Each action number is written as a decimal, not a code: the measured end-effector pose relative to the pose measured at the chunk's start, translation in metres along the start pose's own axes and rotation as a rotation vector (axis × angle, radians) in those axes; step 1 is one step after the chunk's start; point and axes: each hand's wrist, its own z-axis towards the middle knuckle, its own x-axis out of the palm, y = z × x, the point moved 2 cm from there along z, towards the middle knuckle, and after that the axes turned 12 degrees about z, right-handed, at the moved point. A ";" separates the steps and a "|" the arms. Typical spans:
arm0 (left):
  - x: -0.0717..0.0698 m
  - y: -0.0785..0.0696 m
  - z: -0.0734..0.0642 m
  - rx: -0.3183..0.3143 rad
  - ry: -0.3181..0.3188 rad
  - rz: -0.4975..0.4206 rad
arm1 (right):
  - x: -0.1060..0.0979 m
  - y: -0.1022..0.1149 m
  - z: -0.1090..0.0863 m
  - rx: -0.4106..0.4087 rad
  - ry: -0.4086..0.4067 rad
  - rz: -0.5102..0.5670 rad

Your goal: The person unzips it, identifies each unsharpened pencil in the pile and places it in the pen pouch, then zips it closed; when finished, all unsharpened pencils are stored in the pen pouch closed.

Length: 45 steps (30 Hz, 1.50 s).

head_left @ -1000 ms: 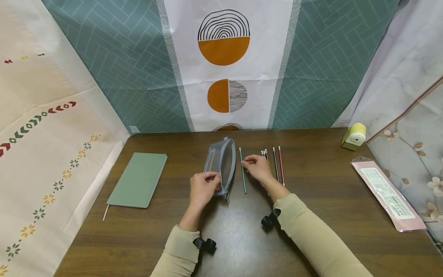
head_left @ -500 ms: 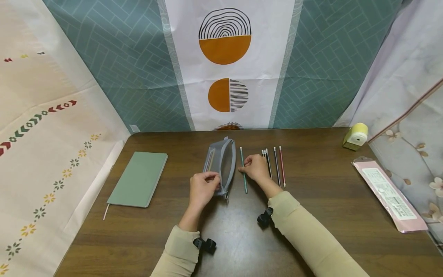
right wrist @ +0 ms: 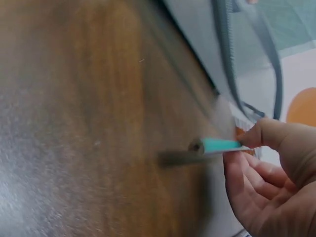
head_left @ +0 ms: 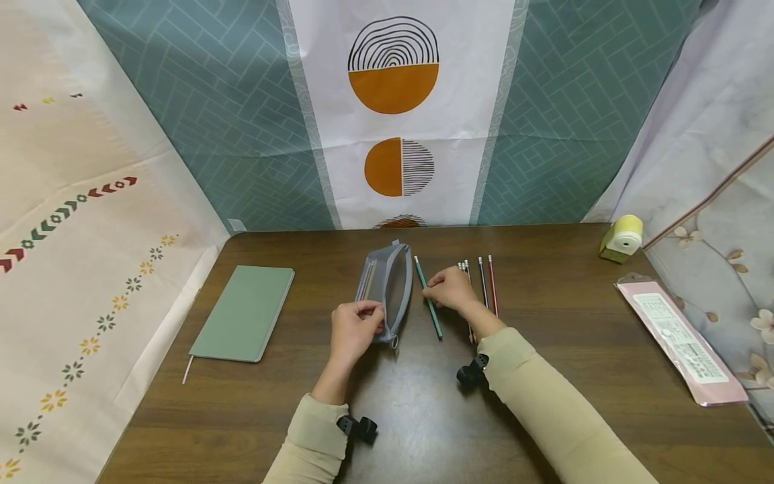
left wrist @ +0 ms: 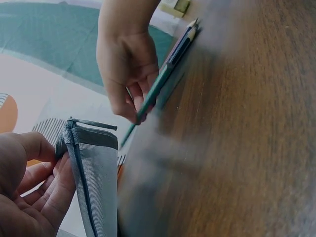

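A grey mesh zip pencil case (head_left: 381,261) stands unzipped in the middle of the table in the head view, with slim pencils (head_left: 367,281) showing through its side. My left hand (head_left: 353,331) pinches the near edge of its opening; the left wrist view shows finger and thumb at the zip end of the case (left wrist: 94,177). To the right of the case, my right hand (head_left: 450,289) pinches a green pencil (head_left: 433,316) around its middle. In the right wrist view that pencil (right wrist: 219,144) appears lifted off the wood, its blunt dark end towards the camera.
Several pencils (head_left: 492,286) lie right of my right hand, partly covered by it. A green notebook (head_left: 242,312) lies on the left. At the far right are a yellow sharpener (head_left: 621,238) and a pink packet (head_left: 680,343). Patterned cloth hangs behind the table.
My right hand has taken hold of the green pencil, whose near end has swung right so it now slants. The left hand and the pencil case have stayed put.
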 end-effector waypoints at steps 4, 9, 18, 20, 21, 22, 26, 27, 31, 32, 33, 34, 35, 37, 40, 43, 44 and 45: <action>0.000 0.000 0.001 0.008 -0.007 0.004 | -0.005 0.003 -0.005 0.064 0.079 0.166; 0.000 0.000 0.002 0.016 -0.009 -0.002 | -0.004 0.008 -0.010 0.059 0.136 0.350; 0.002 -0.001 0.001 0.015 0.005 -0.019 | 0.012 0.015 -0.014 0.077 0.156 0.543; 0.003 -0.002 0.001 0.012 0.014 -0.018 | 0.016 0.018 -0.014 0.076 0.150 0.562; 0.003 -0.002 0.001 0.013 0.018 -0.017 | 0.018 0.019 -0.013 0.078 0.147 0.569; 0.004 -0.002 0.001 0.014 0.021 -0.017 | 0.020 0.020 -0.013 0.082 0.142 0.576; 0.005 -0.005 0.002 0.024 0.032 -0.018 | 0.028 0.024 -0.012 0.083 0.114 0.593; 0.005 -0.005 0.002 0.026 0.035 -0.019 | 0.030 0.025 -0.011 0.079 0.103 0.594; 0.005 -0.006 0.000 0.030 0.047 -0.016 | 0.036 0.026 -0.011 0.059 0.054 0.568; 0.005 -0.006 0.000 0.029 0.048 -0.015 | 0.037 0.026 -0.011 0.057 0.045 0.557; 0.005 -0.006 0.000 0.027 0.051 -0.015 | 0.039 0.026 -0.011 0.055 0.040 0.547; 0.005 -0.006 0.000 0.025 0.053 -0.014 | 0.040 0.025 -0.011 0.055 0.037 0.543; 0.005 -0.006 -0.001 0.024 0.054 -0.011 | 0.040 0.025 -0.011 0.055 0.034 0.539; 0.006 -0.005 -0.001 0.024 0.057 -0.010 | 0.041 0.024 -0.012 0.048 0.031 0.535; 0.007 -0.004 -0.001 0.027 0.059 -0.002 | 0.041 0.023 -0.012 0.035 0.033 0.546; 0.007 -0.004 0.000 0.034 0.056 0.008 | 0.041 0.022 -0.014 0.016 0.044 0.552; 0.008 -0.004 0.000 0.033 0.055 0.010 | 0.040 0.022 -0.015 0.007 0.048 0.548; 0.008 -0.004 0.001 0.033 0.053 0.013 | 0.039 0.022 -0.017 -0.003 0.049 0.540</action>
